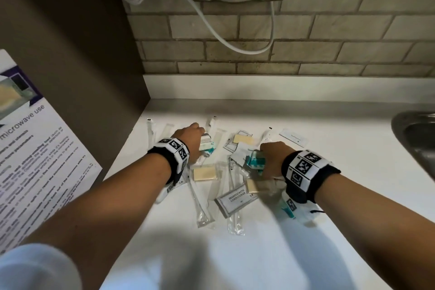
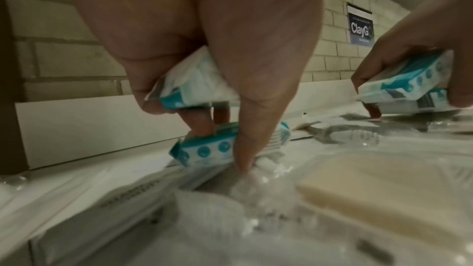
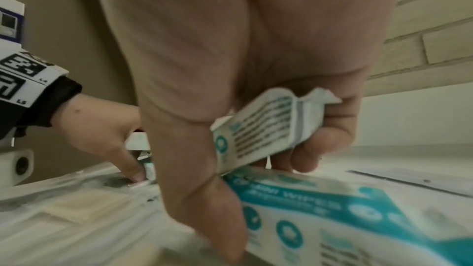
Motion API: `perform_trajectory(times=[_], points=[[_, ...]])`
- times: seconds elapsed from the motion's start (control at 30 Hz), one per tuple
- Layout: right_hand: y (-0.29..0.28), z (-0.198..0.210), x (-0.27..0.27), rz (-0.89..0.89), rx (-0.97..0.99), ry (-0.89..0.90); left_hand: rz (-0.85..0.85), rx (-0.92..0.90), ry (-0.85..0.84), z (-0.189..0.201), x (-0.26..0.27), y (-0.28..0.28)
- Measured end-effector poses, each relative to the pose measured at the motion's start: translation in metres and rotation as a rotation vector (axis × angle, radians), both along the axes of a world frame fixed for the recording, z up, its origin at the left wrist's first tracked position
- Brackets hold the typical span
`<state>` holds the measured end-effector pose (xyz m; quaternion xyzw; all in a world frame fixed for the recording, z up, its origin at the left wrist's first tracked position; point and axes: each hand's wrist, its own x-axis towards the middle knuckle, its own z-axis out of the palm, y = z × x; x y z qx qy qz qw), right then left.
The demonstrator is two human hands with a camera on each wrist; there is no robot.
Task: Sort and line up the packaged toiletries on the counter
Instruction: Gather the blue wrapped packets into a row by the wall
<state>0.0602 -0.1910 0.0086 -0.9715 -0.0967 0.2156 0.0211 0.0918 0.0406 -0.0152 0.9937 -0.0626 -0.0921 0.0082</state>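
Packaged toiletries lie scattered on the white counter [image 1: 306,195]. My left hand [image 1: 194,138] holds one teal-and-white wipes packet [image 2: 194,82] against its palm. Its thumb and fingers pinch a second wipes packet [image 2: 204,152] that lies on the counter. My right hand [image 1: 267,156] grips another wipes packet [image 3: 266,128] in curled fingers, while its thumb presses on a further wipes packet [image 3: 332,215] underneath. Around the hands lie wrapped soap bars [image 1: 204,173], a shampoo-with-conditioner sachet [image 1: 235,199] and toothbrushes in clear wrap [image 1: 202,205].
A steel sink [image 1: 416,141] sits at the right edge of the counter. A brown cabinet side [image 1: 82,66] with a microwave-use notice [image 1: 35,160] closes off the left. The brick wall [image 1: 329,42] with a hanging white cable [image 1: 211,23] stands behind.
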Motion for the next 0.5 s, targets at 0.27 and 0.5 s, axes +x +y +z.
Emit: perform_trajectory(times=[0.27, 0.5], points=[[-0.023, 0.02, -0.027, 0.021, 0.074, 0.037, -0.115, -0.139, -0.122, 0.018, -0.023, -0.033], [-0.057, 0.006, -0.061, 0.095, -0.125, 0.112, -0.181, -0.199, -0.175, 0.03, -0.044, -0.047]])
